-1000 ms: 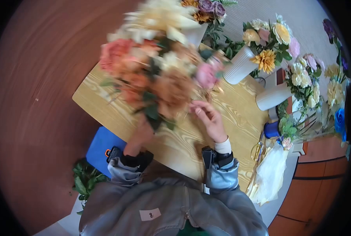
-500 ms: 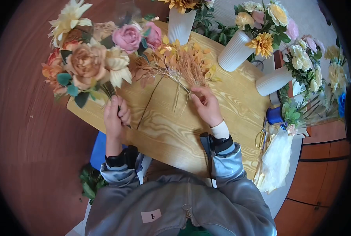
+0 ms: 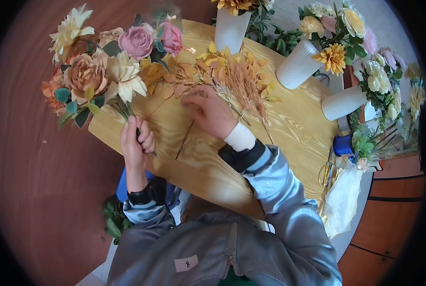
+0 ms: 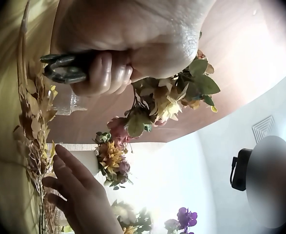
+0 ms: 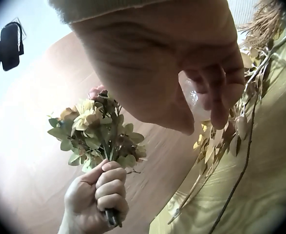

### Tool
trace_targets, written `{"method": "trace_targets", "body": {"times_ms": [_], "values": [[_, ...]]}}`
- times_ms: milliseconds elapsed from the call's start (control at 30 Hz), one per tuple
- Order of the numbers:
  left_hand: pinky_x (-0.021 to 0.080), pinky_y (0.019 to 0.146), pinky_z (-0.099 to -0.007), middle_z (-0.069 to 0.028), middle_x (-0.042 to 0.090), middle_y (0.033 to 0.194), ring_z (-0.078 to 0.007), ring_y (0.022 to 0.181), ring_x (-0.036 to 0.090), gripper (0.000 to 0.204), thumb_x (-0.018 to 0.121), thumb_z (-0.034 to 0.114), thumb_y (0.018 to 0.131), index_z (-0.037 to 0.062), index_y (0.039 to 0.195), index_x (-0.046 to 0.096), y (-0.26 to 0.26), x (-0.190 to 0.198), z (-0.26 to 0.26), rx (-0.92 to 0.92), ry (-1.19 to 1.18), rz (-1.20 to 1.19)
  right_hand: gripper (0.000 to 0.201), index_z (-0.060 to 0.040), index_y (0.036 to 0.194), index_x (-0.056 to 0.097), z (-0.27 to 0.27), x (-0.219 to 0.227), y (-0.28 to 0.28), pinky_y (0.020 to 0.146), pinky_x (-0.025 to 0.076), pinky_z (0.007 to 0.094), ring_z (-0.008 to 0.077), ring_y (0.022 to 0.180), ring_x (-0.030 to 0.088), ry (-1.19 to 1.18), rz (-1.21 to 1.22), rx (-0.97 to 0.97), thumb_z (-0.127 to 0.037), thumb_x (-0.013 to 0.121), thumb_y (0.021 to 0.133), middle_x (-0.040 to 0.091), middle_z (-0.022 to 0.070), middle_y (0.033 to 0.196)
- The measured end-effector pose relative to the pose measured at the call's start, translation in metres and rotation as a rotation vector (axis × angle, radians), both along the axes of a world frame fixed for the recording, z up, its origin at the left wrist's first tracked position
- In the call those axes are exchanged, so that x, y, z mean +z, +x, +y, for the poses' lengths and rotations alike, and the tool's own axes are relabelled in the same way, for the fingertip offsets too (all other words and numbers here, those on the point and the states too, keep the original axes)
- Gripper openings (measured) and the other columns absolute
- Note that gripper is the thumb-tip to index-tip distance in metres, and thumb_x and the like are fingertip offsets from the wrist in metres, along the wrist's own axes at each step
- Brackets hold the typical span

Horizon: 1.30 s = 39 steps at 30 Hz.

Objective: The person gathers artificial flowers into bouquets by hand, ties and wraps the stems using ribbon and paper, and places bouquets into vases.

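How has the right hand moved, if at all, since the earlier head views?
Yes: the right hand has moved left across the table, away from the blue spool.

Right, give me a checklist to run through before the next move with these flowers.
1. Left hand grips the bouquet by its stems: ok.
2. Dried leaf sprays near the right hand: ok.
3. Right hand has a sprig pinched: not ok, thumb and fingers stand apart.
4. Scissors laid aside: ok, near the blue spool.
5. Bouquet's stem ends level: cannot tell, fingers cover much of them.
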<state>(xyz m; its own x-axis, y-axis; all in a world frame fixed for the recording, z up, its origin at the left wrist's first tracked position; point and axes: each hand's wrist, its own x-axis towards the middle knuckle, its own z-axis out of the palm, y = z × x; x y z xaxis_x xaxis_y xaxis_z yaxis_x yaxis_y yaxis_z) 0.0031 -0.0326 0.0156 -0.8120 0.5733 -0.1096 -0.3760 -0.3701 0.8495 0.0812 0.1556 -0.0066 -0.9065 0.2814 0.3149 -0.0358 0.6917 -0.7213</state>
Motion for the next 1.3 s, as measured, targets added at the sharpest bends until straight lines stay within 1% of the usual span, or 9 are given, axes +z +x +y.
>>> {"method": "trace_targets", "body": {"times_ms": [167, 400, 500, 567, 600, 800, 900, 1067, 1300], "values": [[0.015, 0.033, -0.0192, 0.0035, 0.027, 0.052, -0.004, 0.037, 0.019, 0.028, 0.035, 0.034, 0.091, 0.0104, 0.076, 0.035, -0.004, -0.002, -0.005, 0.012, -0.022, -0.002, 0.022, -0.0101, 0.094, 0.06, 0.016, -0.007, -0.023, 0.08, 0.042, 0.0358, 0.0308, 0.094, 0.052, 0.191, -0.194, -0.107, -0.014, 0.055, 0.073, 0.044, 0.0154, 0.115], [0.012, 0.032, -0.0188, 0.0043, 0.026, 0.052, -0.0032, 0.036, 0.016, 0.025, 0.033, 0.031, 0.092, 0.012, 0.076, 0.036, -0.007, -0.005, -0.004, 0.017, 0.016, -0.013, 0.022, -0.009, 0.093, 0.061, 0.027, -0.027, -0.026, 0.079, 0.042, 0.0356, 0.0322, 0.09, 0.052, 0.185, -0.337, -0.042, -0.016, 0.055, 0.073, 0.045, 0.0158, 0.112], [0.016, 0.034, -0.0189, 0.0032, 0.028, 0.053, -0.0041, 0.038, 0.02, 0.027, 0.035, 0.033, 0.091, 0.0105, 0.076, 0.035, -0.007, -0.003, -0.004, -0.005, 0.0, -0.022, 0.023, -0.0098, 0.094, 0.061, 0.03, -0.028, -0.021, 0.075, 0.044, 0.0378, 0.0315, 0.087, 0.053, 0.19, -0.264, 0.015, -0.015, 0.054, 0.073, 0.05, 0.0149, 0.1], [0.017, 0.034, -0.0187, 0.0032, 0.028, 0.053, -0.0041, 0.038, 0.021, 0.027, 0.035, 0.033, 0.091, 0.0106, 0.076, 0.036, -0.006, -0.002, -0.003, -0.011, -0.004, -0.033, 0.024, -0.0074, 0.098, 0.059, 0.032, -0.017, -0.012, 0.068, 0.044, 0.0278, 0.0195, 0.078, 0.054, 0.057, -0.054, 0.068, -0.011, 0.057, 0.074, 0.049, 0.0121, 0.107], [0.017, 0.034, -0.0186, 0.0032, 0.028, 0.053, -0.004, 0.038, 0.021, 0.027, 0.035, 0.033, 0.091, 0.0107, 0.076, 0.036, -0.004, -0.002, -0.002, -0.015, -0.006, -0.045, 0.024, -0.0074, 0.098, 0.059, 0.034, -0.006, -0.005, 0.068, 0.044, 0.0278, 0.0195, 0.078, 0.054, 0.058, -0.062, 0.06, -0.011, 0.057, 0.074, 0.049, 0.0121, 0.107], [0.016, 0.033, -0.0189, 0.0032, 0.028, 0.052, -0.0041, 0.037, 0.02, 0.026, 0.035, 0.032, 0.091, 0.0108, 0.076, 0.037, 0.004, -0.005, 0.008, -0.045, -0.012, -0.059, 0.019, -0.0031, 0.09, 0.061, 0.067, 0.008, 0.043, 0.055, 0.043, 0.0288, 0.0175, 0.058, 0.053, -0.253, 0.0, -0.273, -0.013, 0.056, 0.074, 0.058, 0.0123, 0.071], [0.016, 0.033, -0.0191, 0.0032, 0.027, 0.052, -0.0042, 0.036, 0.019, 0.026, 0.034, 0.032, 0.091, 0.0109, 0.076, 0.037, 0.009, -0.011, 0.017, -0.106, 0.021, -0.081, 0.019, -0.0032, 0.088, 0.062, 0.062, 0.008, 0.065, 0.054, 0.042, 0.029, 0.0188, 0.059, 0.054, -0.093, -0.172, -0.241, -0.014, 0.056, 0.074, 0.057, 0.0129, 0.071], [0.016, 0.033, -0.019, 0.0036, 0.027, 0.052, -0.0039, 0.037, 0.019, 0.025, 0.034, 0.033, 0.091, 0.0118, 0.077, 0.038, 0.019, -0.013, 0.026, -0.2, 0.051, -0.086, 0.019, -0.005, 0.084, 0.063, 0.044, -0.012, 0.061, 0.063, 0.045, 0.0381, 0.0313, 0.069, 0.056, 0.055, -0.236, -0.181, -0.017, 0.056, 0.071, 0.057, 0.0165, 0.075], [0.015, 0.032, -0.0196, 0.0026, 0.027, 0.052, -0.0045, 0.036, 0.018, 0.024, 0.033, 0.031, 0.091, 0.0114, 0.077, 0.037, 0.027, -0.019, 0.022, -0.293, 0.079, -0.037, 0.015, -0.0062, 0.079, 0.062, 0.031, -0.016, 0.057, 0.064, 0.045, 0.0403, 0.0316, 0.074, 0.056, 0.155, -0.283, -0.211, -0.016, 0.055, 0.07, 0.058, 0.0157, 0.079]]}}
